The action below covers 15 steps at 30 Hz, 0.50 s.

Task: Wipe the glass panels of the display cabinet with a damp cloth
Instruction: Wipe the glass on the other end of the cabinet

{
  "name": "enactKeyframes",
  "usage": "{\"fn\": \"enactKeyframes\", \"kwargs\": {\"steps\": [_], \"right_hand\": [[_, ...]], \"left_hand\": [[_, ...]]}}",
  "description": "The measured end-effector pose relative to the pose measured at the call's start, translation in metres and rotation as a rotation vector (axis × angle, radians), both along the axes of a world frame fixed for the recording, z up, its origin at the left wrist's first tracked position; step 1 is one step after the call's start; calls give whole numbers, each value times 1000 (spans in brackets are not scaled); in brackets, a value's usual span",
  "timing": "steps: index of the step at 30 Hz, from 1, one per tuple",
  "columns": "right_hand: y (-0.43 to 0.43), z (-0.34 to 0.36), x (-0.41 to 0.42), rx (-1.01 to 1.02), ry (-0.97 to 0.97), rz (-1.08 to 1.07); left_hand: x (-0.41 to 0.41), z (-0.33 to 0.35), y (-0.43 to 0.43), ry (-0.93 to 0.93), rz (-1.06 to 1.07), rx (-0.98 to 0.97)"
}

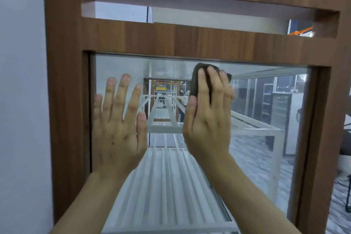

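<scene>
Two white slatted shelves [167,186] lie behind the glass panel [266,157].

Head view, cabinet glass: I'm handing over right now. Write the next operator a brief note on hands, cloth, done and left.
Left hand: open, fingers spread, at the left part of the glass panel; contact unclear.
Right hand: grips the dark cloth, pressing it on the panel near its top edge, just under the wooden frame.
Done: how much has been wiped cannot be told.
Left: probably work down the panel from the top.
</scene>
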State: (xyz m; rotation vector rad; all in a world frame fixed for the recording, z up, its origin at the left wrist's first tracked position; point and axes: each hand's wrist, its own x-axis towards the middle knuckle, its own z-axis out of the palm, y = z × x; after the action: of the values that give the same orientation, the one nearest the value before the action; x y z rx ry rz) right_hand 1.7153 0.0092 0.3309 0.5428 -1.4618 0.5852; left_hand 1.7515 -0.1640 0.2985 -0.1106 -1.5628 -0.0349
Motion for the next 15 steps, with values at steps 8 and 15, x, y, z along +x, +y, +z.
{"fn": "enactKeyframes", "kwargs": {"steps": [8,15], "right_hand": [[42,-12,-12,157,80,-41],[-6,-53,2,353,63,9]], "left_hand": [[-1,0,1,-2,6,1],[0,0,0,6,3,-13]]}}
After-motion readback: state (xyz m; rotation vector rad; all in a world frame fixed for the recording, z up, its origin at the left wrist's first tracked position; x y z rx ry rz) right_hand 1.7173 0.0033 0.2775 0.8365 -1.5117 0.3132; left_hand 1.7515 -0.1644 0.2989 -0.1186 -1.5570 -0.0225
